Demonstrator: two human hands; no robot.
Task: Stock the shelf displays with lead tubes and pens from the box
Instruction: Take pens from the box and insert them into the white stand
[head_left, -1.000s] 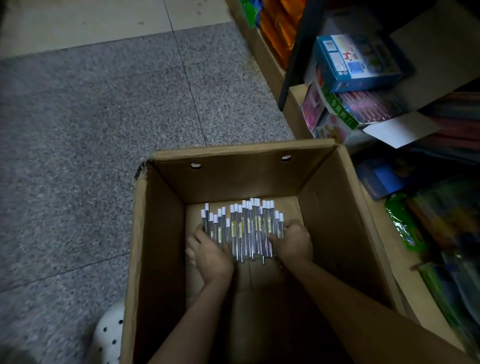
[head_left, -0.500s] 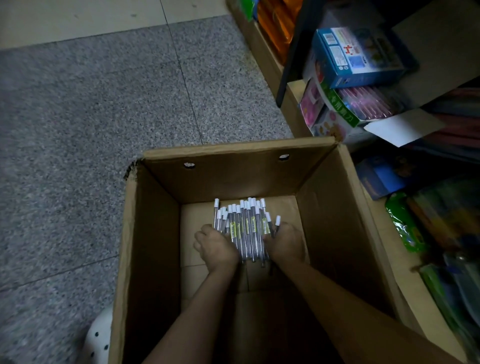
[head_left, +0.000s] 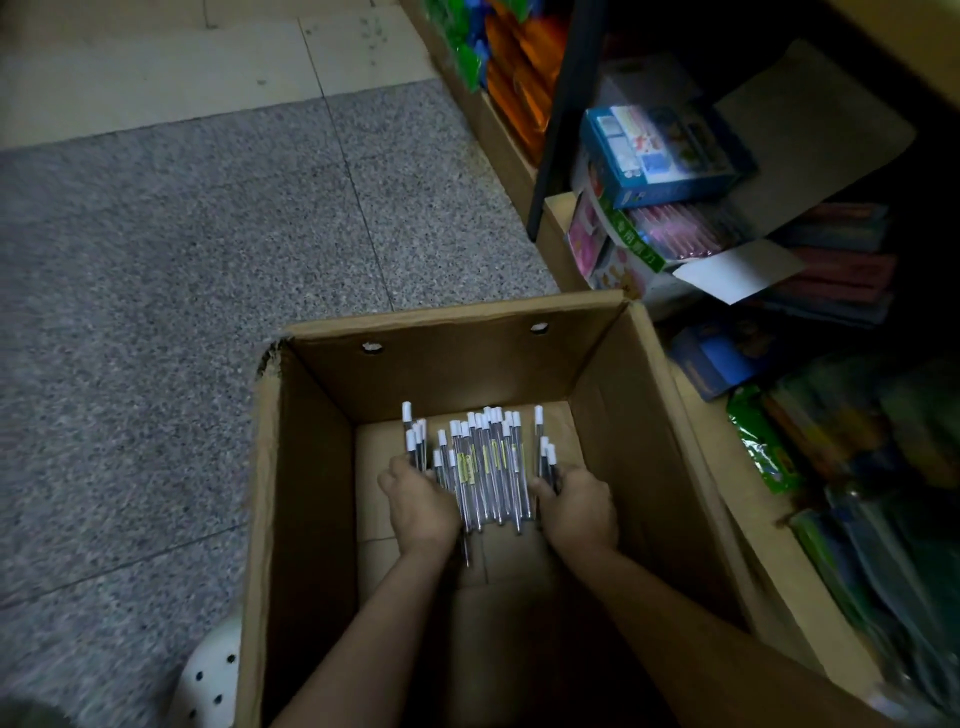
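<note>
Inside an open cardboard box (head_left: 306, 467) lies a bunch of clear lead tubes (head_left: 488, 467) with white caps, side by side and pointing away from me. My left hand (head_left: 423, 506) grips the left side of the bunch and my right hand (head_left: 576, 506) grips the right side, fingers curled around the outer tubes. Both hands are deep in the box, near its bottom. My hands hide the tubes' near ends.
The box stands on a grey speckled floor (head_left: 156, 286). To the right is a low wooden shelf (head_left: 727, 499) packed with coloured stationery packs, with a blue boxed set (head_left: 660, 153) higher up. A white perforated shoe (head_left: 213, 675) shows at the lower left.
The bunch has spread a little wider again, with a few tubes sticking out at the left and right. My hands have moved slightly apart while still clasping the bunch.
</note>
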